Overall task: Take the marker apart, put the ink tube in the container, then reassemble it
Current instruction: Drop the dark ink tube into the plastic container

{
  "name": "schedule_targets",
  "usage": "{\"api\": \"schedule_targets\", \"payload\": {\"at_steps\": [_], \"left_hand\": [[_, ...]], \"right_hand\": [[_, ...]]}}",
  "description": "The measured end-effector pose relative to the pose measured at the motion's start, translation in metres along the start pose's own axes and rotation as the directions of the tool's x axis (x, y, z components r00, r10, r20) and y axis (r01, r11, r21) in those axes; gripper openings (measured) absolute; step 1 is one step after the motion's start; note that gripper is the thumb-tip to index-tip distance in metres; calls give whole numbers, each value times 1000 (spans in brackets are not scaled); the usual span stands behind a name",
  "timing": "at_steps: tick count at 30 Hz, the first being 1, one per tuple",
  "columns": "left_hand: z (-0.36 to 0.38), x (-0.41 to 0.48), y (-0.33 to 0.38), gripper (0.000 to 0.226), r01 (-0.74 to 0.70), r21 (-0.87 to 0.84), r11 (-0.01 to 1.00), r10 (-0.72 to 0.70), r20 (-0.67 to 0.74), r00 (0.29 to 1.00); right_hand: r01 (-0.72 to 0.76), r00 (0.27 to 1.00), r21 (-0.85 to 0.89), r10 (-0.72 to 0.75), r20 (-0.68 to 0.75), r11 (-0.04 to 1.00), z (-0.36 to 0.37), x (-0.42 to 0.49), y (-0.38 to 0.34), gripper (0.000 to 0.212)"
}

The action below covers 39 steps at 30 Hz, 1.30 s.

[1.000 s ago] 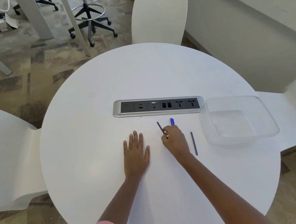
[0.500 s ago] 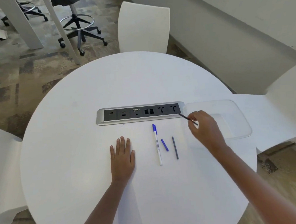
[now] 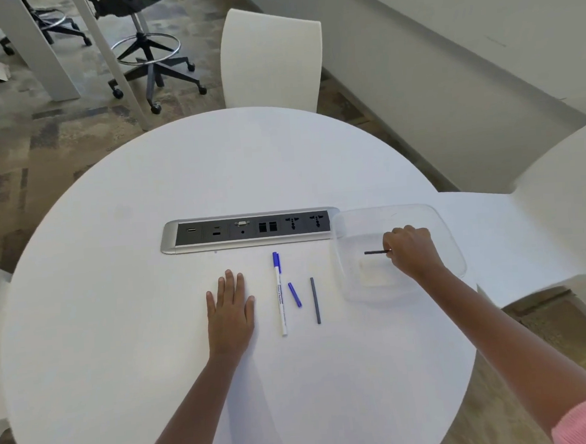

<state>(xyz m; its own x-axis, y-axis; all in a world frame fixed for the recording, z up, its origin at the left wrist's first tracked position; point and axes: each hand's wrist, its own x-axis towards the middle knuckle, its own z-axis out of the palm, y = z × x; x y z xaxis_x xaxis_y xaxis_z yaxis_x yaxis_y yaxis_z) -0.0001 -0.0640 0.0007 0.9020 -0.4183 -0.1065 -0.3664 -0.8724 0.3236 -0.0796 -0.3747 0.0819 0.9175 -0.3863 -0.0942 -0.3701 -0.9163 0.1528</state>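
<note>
Now the right hand (image 3: 410,250) pinches a thin dark ink tube (image 3: 375,252) over the clear plastic container (image 3: 451,246), the tube lying level above its floor. Flat on the round white table (image 3: 120,335), the left hand (image 3: 230,309) rests empty, fingers spread, beside the white marker barrel (image 3: 280,298), a blue cap (image 3: 294,294) and a grey tube (image 3: 315,300).

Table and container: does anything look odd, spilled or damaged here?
Nothing looks spilled or broken. The clear container hangs partly past the table edge, toward a chair seat. The marker body, blue cap and grey tube lie apart, as expected.
</note>
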Motion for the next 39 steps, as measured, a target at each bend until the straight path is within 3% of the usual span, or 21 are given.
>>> {"api": "schedule_targets", "payload": {"at_steps": [7, 18, 25, 28, 31, 34, 39], "left_hand": [[-1, -2, 7, 72, 10, -5, 1000, -10, -31, 999], [1, -2, 11, 70, 12, 1, 1000, -12, -28, 1000], [2, -1, 12, 72, 1, -22, 1000, -1, -35, 999], [4, 0, 10, 70, -9, -14, 1000, 9, -19, 1000], [6, 2, 5, 52, -20, -35, 999, 19, -13, 1000], [6, 1, 2, 49, -46, -38, 998, 45, -34, 998], [8, -8, -2, 50, -53, -31, 998, 52, -32, 998]], "right_hand": [[27, 995, -66, -20, 99, 997, 16, 12, 5, 25], [1, 992, 37, -6, 126, 999, 14, 17, 10, 26], [-28, 988, 391, 86, -131, 920, -24, 7, 1, 21], [27, 952, 530, 140, -272, 848, -41, -4, -14, 15], [121, 910, 617, 162, -383, 778, -53, -13, -36, 12], [158, 907, 669, 160, -388, 726, -54, -21, -63, 11], [116, 965, 731, 99, -245, 672, -29, -39, -110, 13]]}}
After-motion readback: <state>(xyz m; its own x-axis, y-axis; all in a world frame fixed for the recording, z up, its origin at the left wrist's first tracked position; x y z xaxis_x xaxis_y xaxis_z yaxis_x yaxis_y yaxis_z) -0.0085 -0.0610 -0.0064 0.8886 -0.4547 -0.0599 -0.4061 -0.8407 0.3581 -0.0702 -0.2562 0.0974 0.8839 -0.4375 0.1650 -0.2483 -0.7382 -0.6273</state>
